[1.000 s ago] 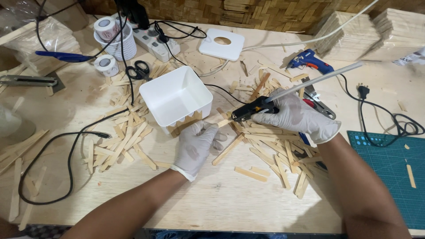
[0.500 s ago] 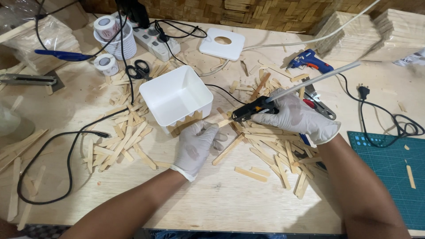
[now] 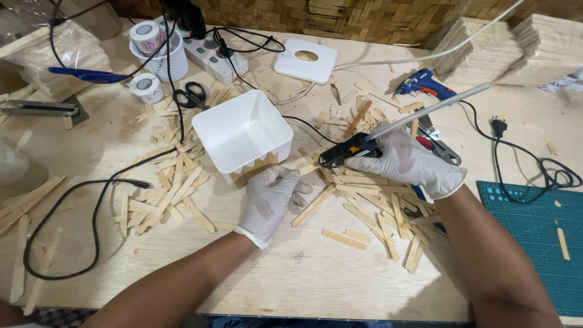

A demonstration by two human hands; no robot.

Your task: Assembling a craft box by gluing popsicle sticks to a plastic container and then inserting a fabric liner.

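A white square plastic tub (image 3: 246,130) stands on the wooden table, with short wooden sticks (image 3: 255,170) stuck along its near wall. My gloved left hand (image 3: 270,200) presses against those sticks at the tub's front corner. My gloved right hand (image 3: 410,161) grips a black glue gun (image 3: 349,150) with a long glue stick jutting up to the right. Its nozzle points left toward a stick near the tub's corner. Loose flat wooden sticks (image 3: 370,197) lie scattered under and around both hands.
More sticks (image 3: 161,191) lie left of the tub, crossed by a black cable (image 3: 91,200). At the back are scissors (image 3: 193,94), tape rolls (image 3: 147,88), a power strip (image 3: 212,54), a white square plate (image 3: 305,59) and a blue glue gun (image 3: 422,83). A green cutting mat (image 3: 537,234) lies right.
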